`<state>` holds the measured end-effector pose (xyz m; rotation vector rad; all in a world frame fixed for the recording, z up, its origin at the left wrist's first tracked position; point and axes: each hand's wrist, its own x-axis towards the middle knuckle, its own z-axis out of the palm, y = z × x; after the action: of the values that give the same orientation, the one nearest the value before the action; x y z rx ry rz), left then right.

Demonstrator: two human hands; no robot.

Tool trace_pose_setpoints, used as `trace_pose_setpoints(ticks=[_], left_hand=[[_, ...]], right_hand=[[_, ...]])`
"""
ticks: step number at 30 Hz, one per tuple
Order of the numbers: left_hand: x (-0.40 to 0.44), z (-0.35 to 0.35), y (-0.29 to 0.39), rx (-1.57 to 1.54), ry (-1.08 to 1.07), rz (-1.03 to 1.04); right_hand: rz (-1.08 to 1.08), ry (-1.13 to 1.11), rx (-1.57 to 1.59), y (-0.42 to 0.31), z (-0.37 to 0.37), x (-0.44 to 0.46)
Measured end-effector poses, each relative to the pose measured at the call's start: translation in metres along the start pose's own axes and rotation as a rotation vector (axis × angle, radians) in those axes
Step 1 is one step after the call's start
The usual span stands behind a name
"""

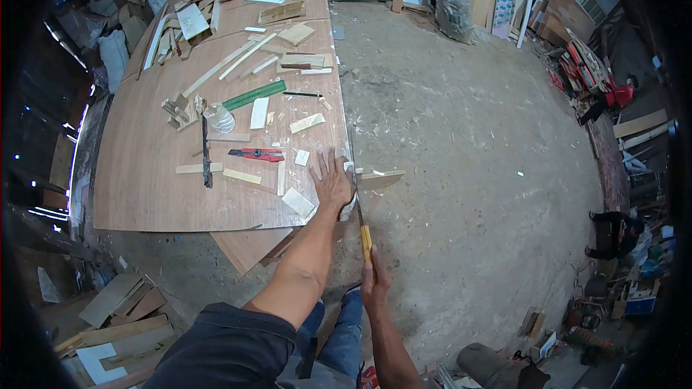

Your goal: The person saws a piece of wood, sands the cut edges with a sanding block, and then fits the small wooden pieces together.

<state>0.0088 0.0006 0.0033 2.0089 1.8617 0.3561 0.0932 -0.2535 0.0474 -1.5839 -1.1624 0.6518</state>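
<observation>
My left hand (pixel 334 181) lies flat with fingers spread at the right edge of the wooden table, pressing on a piece of wood mostly hidden beneath it. A wooden board (pixel 382 179) sticks out past that edge, beside my fingers. My right hand (pixel 375 277) is closed around the yellow handle of a handsaw (pixel 366 236). Its thin blade runs forward along the table edge, between my left hand and the protruding board. Near my left hand are a small white block (pixel 302 158), a pale rectangular block (pixel 298 202) and a red utility knife (pixel 257 154).
The large table (pixel 144 187) carries a green strip (pixel 254 95), a clear cup (pixel 220 118), a dark clamp-like bar (pixel 206 151) and many wood offcuts. Scrap boards (pixel 115 338) lie at lower left. A filled plastic sack (pixel 454 11) stands on the concrete floor (pixel 476 137).
</observation>
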Motion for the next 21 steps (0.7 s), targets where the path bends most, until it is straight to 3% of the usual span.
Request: trace_pose_setpoints(ticks=[4,6,7,9,12,14,19,21], left_hand=[[0.002,-0.010,0.006,-0.066,-0.072,-0.050],[-0.002,-0.012,0.005,-0.075,-0.094,-0.049],[0.001,-0.015,0.006,-0.087,-0.102,-0.045],[0.004,-0.018,0.007,-0.105,-0.127,-0.048],[0.002,-0.016,0.004,-0.104,-0.155,-0.055],[0.004,-0.014,0.004,-0.092,-0.144,-0.061],[0.002,-0.011,0.001,-0.109,-0.097,-0.036],[0.002,-0.011,-0.002,-0.084,-0.103,-0.027]], right_hand=[[-0.145,0.049,-0.137,-0.007,-0.035,-0.046],[0.074,0.018,-0.172,-0.014,-0.060,-0.079],[0.072,0.026,-0.174,-0.021,-0.065,-0.087],[0.364,0.114,0.050,-0.032,-0.077,-0.099],[0.266,0.143,0.016,-0.065,-0.069,-0.039],[0.035,0.211,-0.012,-0.036,-0.043,0.005],[0.205,0.089,0.188,-0.029,0.012,0.086],[0.130,0.105,0.146,-0.019,0.025,0.091]])
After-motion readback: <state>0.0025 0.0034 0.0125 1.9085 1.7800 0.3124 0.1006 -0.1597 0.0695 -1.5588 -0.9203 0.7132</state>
